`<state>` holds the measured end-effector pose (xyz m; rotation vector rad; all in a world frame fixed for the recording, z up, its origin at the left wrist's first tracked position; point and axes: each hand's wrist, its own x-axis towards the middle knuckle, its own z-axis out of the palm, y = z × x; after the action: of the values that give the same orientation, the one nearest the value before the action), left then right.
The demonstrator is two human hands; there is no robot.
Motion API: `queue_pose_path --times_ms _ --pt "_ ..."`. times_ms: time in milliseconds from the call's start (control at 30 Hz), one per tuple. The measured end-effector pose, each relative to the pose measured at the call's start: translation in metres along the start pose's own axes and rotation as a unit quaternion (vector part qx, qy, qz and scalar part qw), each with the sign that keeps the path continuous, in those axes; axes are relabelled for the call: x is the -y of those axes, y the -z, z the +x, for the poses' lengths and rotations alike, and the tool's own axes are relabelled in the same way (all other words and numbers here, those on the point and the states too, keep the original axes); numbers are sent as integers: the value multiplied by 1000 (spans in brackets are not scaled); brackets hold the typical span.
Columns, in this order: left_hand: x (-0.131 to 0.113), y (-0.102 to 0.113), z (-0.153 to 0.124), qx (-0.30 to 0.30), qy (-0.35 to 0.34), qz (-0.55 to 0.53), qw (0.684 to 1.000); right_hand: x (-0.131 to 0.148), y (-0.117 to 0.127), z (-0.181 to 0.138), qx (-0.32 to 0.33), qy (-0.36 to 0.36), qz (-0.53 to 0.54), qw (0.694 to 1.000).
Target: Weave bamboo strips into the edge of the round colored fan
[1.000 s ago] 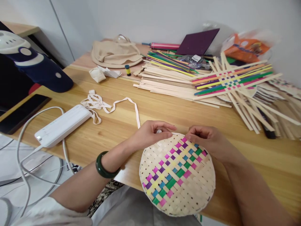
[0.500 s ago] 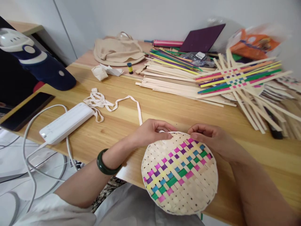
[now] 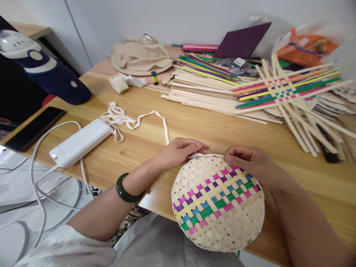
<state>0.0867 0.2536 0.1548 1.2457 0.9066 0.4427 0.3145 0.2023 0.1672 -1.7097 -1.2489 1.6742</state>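
Observation:
A round woven disc of pale flat strips, crossed by pink, purple, yellow, blue and green bands, tilts toward me at the table's front edge. A white binding runs along its rim. My right hand pinches the upper right rim between thumb and curled fingers. Beyond the upper left rim, my left hand has its thumb and fingers closed on the white cloth tape, its thumb raised off the disc. The tape trails from that hand back to a loose heap on the table. The tips of the left fingers are partly hidden.
A white power bank with a cable and a dark phone lie left, near a blue bottle. Behind are a beige hat, a thread spool, pale strips and a half-woven piece.
My left thumb has come up off the disc's face, and the left hand sits slightly away from the rim. The disc has shifted a little to the right in view.

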Motion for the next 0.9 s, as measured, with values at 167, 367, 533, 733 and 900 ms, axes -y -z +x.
queue_pose_path --times_ms 167,367,533,733,900 --pt "2 5 1 -15 -94 56 994 -3 -1 3 -10 5 22 1000" --pt "-1 8 -2 -55 -154 109 981 -5 -1 4 -13 -4 46 999" --pt "-1 7 -6 -46 -166 130 976 -3 -2 3 -15 -8 52 999" --pt "3 6 -6 -59 -189 156 968 -3 -2 4 -31 12 30 999" --pt "5 7 -2 -71 -197 159 965 -3 -3 3 -40 24 20 999"
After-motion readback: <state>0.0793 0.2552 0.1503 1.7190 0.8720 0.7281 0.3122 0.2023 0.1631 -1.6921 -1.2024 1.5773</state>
